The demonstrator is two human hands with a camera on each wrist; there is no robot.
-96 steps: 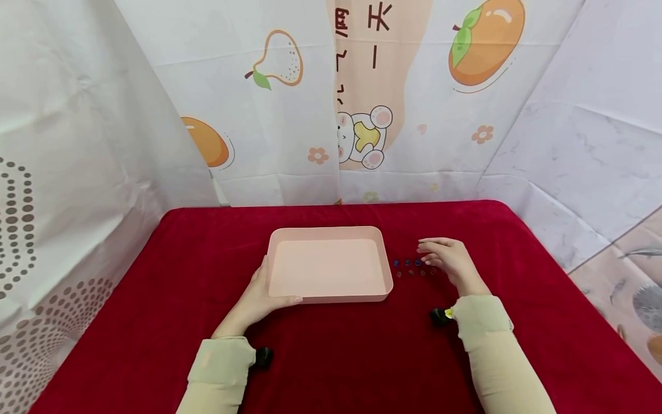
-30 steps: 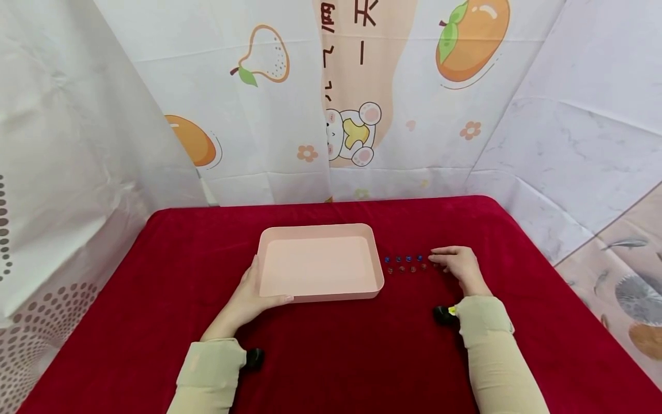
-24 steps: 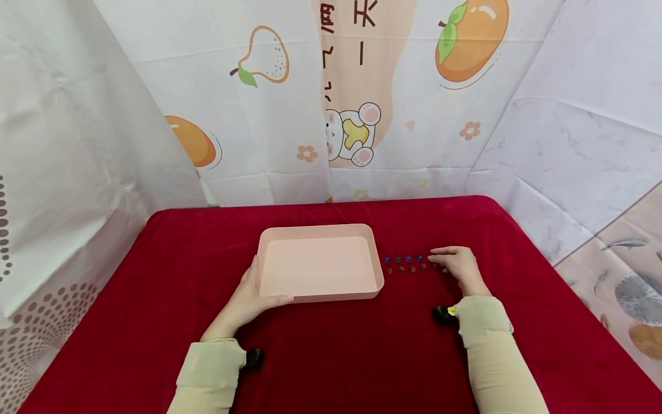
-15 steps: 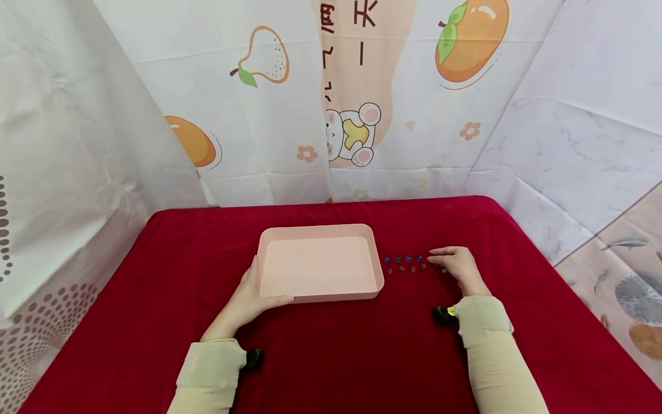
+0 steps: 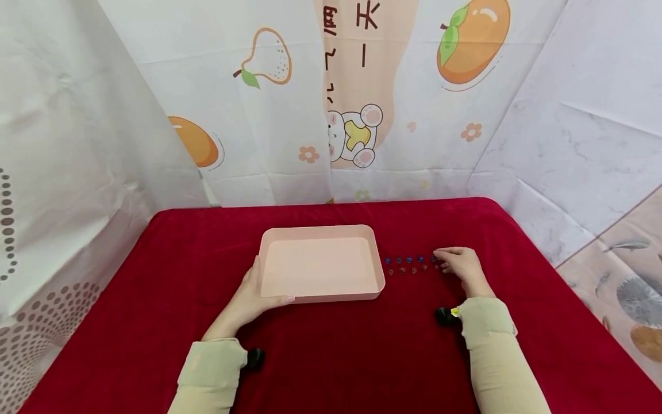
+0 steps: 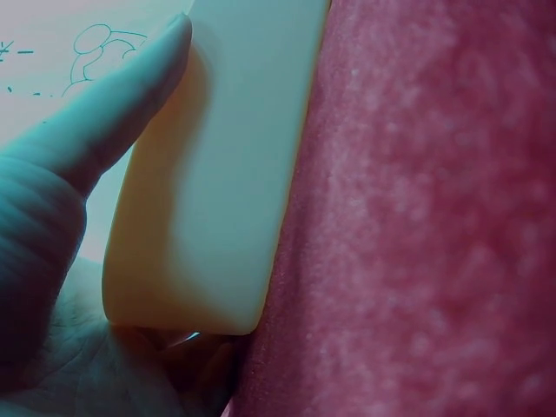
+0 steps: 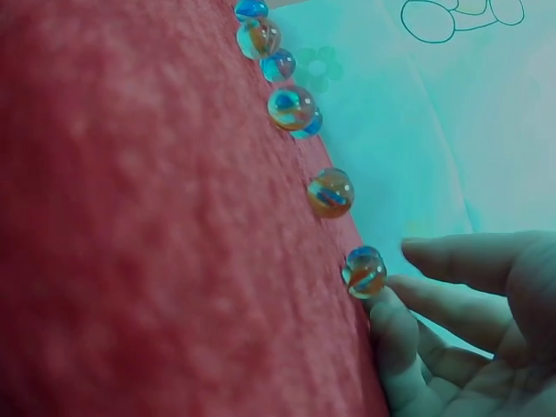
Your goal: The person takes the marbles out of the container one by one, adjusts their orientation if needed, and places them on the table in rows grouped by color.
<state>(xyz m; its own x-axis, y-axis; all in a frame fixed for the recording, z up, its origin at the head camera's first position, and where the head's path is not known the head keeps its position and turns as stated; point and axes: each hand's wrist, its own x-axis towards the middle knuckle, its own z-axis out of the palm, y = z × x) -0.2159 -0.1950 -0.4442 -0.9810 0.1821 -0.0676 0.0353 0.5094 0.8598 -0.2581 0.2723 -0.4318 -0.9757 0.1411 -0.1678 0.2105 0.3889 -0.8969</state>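
A shallow pale pink tray (image 5: pixel 323 298) lies on the red cloth. My left hand (image 5: pixel 250 299) holds its near left corner, the thumb (image 6: pixel 130 104) along the front wall and the fingers by the left side. Right of the tray, small glass marbles sit in two rows: blue-looking marbles (image 5: pixel 410 260) behind, brownish marbles (image 5: pixel 414 270) in front. My right hand (image 5: pixel 462 267) is at the right end of the rows, thumb and fingers apart. In the right wrist view, its thumb and a fingertip are right at the nearest marble (image 7: pixel 364 272), which overlaps another behind it.
The red cloth (image 5: pixel 331 356) covers the whole table. A white curtain (image 5: pixel 289 126) with fruit prints hangs behind its far edge, and more light sheets (image 5: pixel 579 126) hang at the sides. A black wrist camera (image 5: pixel 443 316) sits at each cuff.
My right hand has shifted right along the rows and drawn slightly back, and marbles now show at its fingertips. The left hand keeps its hold on the tray. The head view has shifted slightly.
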